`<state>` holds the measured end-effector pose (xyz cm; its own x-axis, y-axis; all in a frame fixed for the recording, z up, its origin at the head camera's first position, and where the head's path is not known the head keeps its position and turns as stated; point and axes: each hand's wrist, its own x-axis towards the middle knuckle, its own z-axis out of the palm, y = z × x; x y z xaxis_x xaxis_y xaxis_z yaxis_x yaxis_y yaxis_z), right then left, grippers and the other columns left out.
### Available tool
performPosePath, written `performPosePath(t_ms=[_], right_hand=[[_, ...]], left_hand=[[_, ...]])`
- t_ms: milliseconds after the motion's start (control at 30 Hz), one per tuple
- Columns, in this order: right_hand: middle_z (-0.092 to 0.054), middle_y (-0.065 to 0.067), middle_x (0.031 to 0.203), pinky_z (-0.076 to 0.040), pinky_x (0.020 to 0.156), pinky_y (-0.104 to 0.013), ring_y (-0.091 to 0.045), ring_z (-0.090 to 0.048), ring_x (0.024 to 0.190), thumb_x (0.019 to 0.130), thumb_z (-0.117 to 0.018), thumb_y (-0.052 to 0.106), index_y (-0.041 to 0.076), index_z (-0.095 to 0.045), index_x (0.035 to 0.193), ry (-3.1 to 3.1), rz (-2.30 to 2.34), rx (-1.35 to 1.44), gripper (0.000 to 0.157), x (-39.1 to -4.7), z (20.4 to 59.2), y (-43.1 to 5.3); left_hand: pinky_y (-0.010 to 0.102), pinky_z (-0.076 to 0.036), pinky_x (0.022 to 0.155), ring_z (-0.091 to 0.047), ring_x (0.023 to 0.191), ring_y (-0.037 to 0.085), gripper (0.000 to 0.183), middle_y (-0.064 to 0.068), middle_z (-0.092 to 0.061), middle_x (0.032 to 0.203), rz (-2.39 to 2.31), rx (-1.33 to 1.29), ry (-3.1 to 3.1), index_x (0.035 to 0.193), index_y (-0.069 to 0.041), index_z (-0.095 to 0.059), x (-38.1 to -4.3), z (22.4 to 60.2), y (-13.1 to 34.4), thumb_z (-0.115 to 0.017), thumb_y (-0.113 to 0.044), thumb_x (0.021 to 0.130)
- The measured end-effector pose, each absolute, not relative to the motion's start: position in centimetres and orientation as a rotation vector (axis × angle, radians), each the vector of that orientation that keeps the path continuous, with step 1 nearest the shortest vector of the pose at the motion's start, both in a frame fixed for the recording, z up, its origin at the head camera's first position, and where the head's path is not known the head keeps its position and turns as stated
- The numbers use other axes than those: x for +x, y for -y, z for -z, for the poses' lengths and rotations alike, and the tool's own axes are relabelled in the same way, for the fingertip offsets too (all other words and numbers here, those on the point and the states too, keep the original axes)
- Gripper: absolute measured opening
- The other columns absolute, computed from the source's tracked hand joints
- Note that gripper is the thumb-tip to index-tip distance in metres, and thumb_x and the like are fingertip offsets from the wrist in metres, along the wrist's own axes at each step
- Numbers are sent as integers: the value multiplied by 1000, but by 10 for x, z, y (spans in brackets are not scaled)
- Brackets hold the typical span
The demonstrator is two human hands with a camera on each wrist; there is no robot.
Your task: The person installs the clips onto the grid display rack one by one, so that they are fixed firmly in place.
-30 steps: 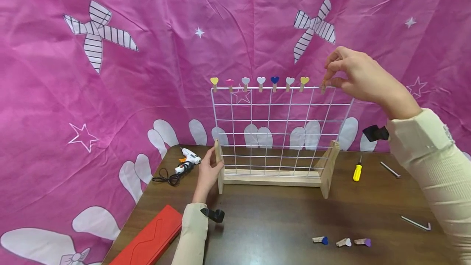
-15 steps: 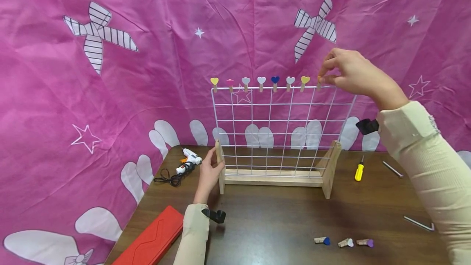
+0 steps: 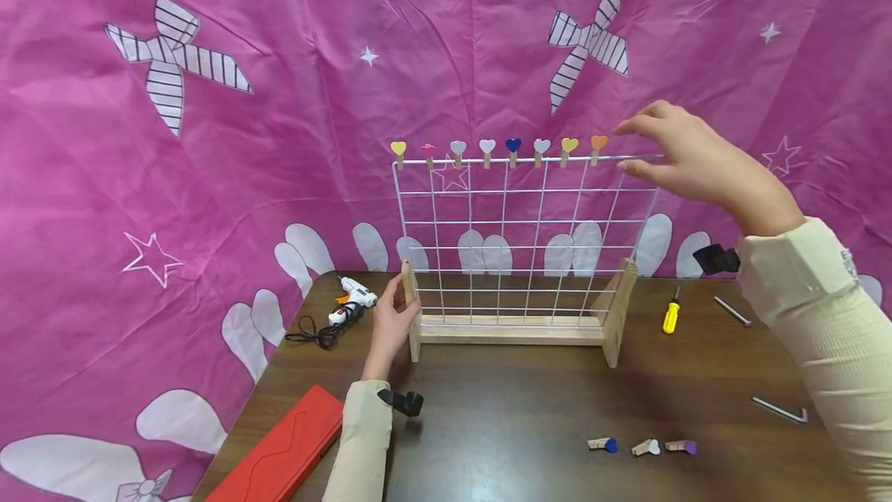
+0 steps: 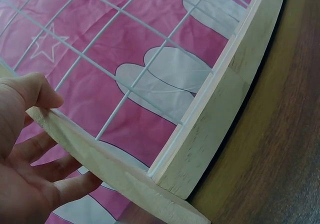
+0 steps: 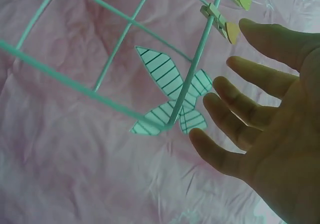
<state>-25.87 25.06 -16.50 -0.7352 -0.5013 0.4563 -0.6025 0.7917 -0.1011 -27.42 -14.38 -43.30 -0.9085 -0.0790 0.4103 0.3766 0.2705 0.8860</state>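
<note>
A white wire grid [image 3: 488,221] stands upright in a wooden base [image 3: 512,335]. Along its top wire sits a row of several small heart clothespins, the orange heart clothespin [image 3: 598,144] being furthest right. My right hand [image 3: 700,165] is beside that clothespin, thumb and fingers spread apart and holding nothing; in the right wrist view a gap shows between the fingertips and the orange clothespin [image 5: 220,24]. At the left end, my left hand [image 3: 392,324] grips the base's wooden side piece [image 4: 107,161], its thumb on one face and its fingers round the other.
Blue [image 3: 602,445], white [image 3: 646,448] and purple [image 3: 681,447] heart clothespins lie at the front right. A yellow screwdriver [image 3: 671,318] and two hex keys lie to the right. A glue gun [image 3: 355,297] and red box [image 3: 286,448] are at left.
My right hand, which pinched the orange clothespin on the top wire and shifted it left, has let go and drawn back rightward with fingers spread. The left hand keeps its grip.
</note>
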Motion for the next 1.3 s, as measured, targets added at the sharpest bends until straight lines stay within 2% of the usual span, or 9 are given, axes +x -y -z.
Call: performPosePath(t_ms=[400,567,767,1000,1167,1233,1300], right_hand=[[-52,-16,107,-38,78,-47,-32,-49,96,79,-69,7,-1,-58,113,2435,-417,851,36,-234,215,-284],[-54,-10,107,-40,75,-42,-26,-52,94,79,-70,9,3,-60,111,2483,-399,789,34,-222,248,-297],[-56,1,99,-44,68,-31,-16,-54,84,74,-74,7,9,-63,105,2478,-326,797,34,-208,288,-310],[-56,3,98,-47,68,-37,-15,-56,83,73,-75,9,12,-63,101,2493,-289,830,30,-186,337,-318],[-55,10,94,-48,67,-32,-8,-55,80,70,-77,10,16,-64,96,2528,-278,871,29,-171,383,-326],[-56,8,94,-50,68,-34,-11,-57,81,66,-78,8,16,-65,93,2574,-280,891,31,-163,403,-330],[-60,-2,99,-50,72,-42,-22,-60,86,64,-78,7,13,-66,93,2703,-325,878,32,-154,421,-334]], left_hand=[[48,-46,90,-54,100,37,54,27,-54,116,1696,-261,2168,132,2,-45,-277,432,146,-59,8,81],[46,-46,90,-55,102,36,54,26,-54,118,1713,-256,2174,133,1,-45,-277,433,145,-59,8,81],[46,-46,91,-54,105,36,53,26,-54,119,1711,-240,2179,132,2,-45,-276,429,145,-60,8,81],[44,-46,91,-54,105,35,53,25,-54,119,1705,-232,2190,132,1,-45,-275,428,146,-60,7,81],[47,-46,90,-53,105,36,54,26,-53,120,1710,-226,2192,133,1,-44,-282,439,147,-60,5,81],[46,-46,90,-54,105,34,55,24,-54,120,1715,-218,2193,134,-2,-45,-288,448,148,-61,4,82],[44,-47,90,-55,104,31,55,19,-55,120,1728,-206,2189,134,-6,-46,-295,457,149,-62,3,82]])
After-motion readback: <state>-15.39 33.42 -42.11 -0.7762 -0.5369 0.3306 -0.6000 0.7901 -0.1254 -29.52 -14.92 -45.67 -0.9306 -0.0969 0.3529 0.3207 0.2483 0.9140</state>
